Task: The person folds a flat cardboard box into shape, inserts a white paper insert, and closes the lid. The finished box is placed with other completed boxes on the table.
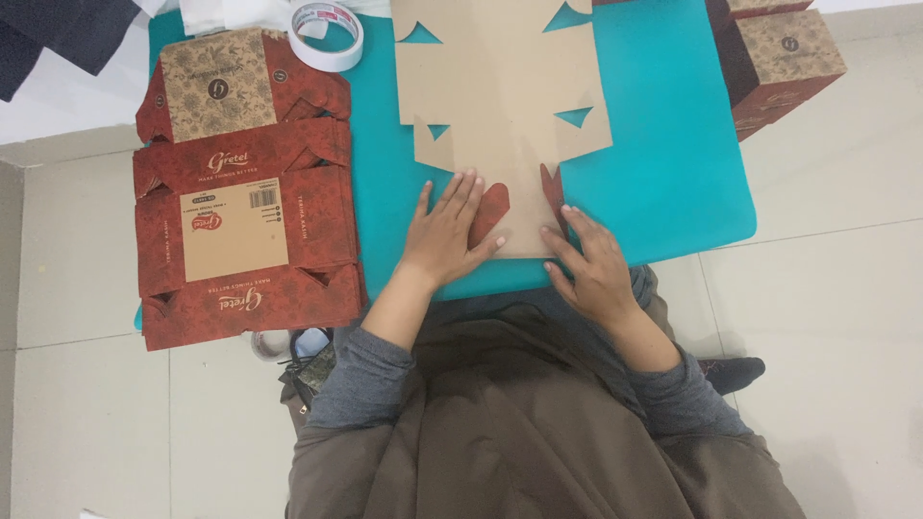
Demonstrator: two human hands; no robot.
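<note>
At the far left, a stack of flattened box blanks point(248, 231) lies printed side up on the teal table point(673, 163). These are dark red card with a lacy pattern, a tan ornamented panel at the top end and a plain tan label panel in the middle; the stack overhangs the table's near left edge. Just above and to the right of it sits a roll of white tape point(328, 36), a flat ring with a hollow centre.

In the middle of the table lies the unfolded cardboard blank point(505, 106), turned plain side up: matte, smooth brown card with straight creases and triangular notches through which the teal shows. Its near end reaches the table edge in front of the person, and small red printed flaps are folded up on either side there.

The left hand point(447, 235) rests flat on the blank's near left part, fingers spread and straight, pressing down beside a rounded red flap; it grips nothing. The right hand point(591, 259) lies on the near right corner, fingers loosely extended, fingertips touching the card edge by the other red flap, also not closed around anything.

At the upper right corner stand assembled boxes point(784, 58), the same red with patterned tan tops, set on the pale tiled floor point(846, 288).
</note>
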